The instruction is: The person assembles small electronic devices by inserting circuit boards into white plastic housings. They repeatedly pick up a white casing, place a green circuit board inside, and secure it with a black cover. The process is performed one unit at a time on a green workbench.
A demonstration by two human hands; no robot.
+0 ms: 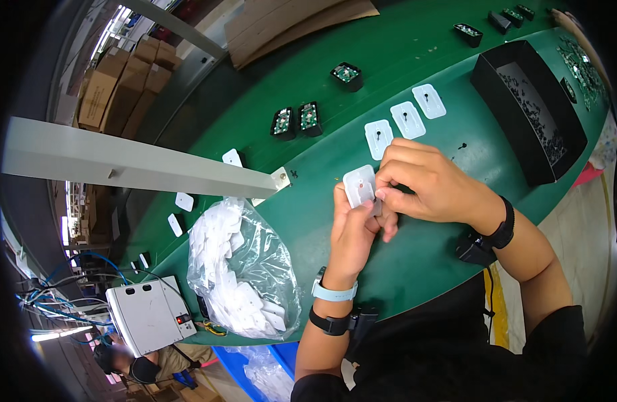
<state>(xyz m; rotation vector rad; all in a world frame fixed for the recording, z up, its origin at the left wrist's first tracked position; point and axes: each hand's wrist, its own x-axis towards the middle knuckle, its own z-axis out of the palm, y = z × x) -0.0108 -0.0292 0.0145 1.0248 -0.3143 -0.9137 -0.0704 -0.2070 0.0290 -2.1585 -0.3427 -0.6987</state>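
My left hand (351,236) grips a small white plastic cover (359,182) between thumb and fingers, its hollow side up. My right hand (425,182) is closed in a pinch at the cover's right edge; whatever its fingertips hold is hidden. Just beyond my hands, three similar covers lie in a slanting row: a near cover (374,149), a middle cover (413,126) and a far cover (434,110). Each has a small black piece at its centre. A loose black piece (462,145) lies on the green table to the right.
A black box (543,175) with many small black pieces stands at right, beside a pile of green circuit boards (580,67). A clear bag of white covers (241,281) sits at left, near a grey metal post (147,161). Black housings with boards (310,118) stand on the far green surface.
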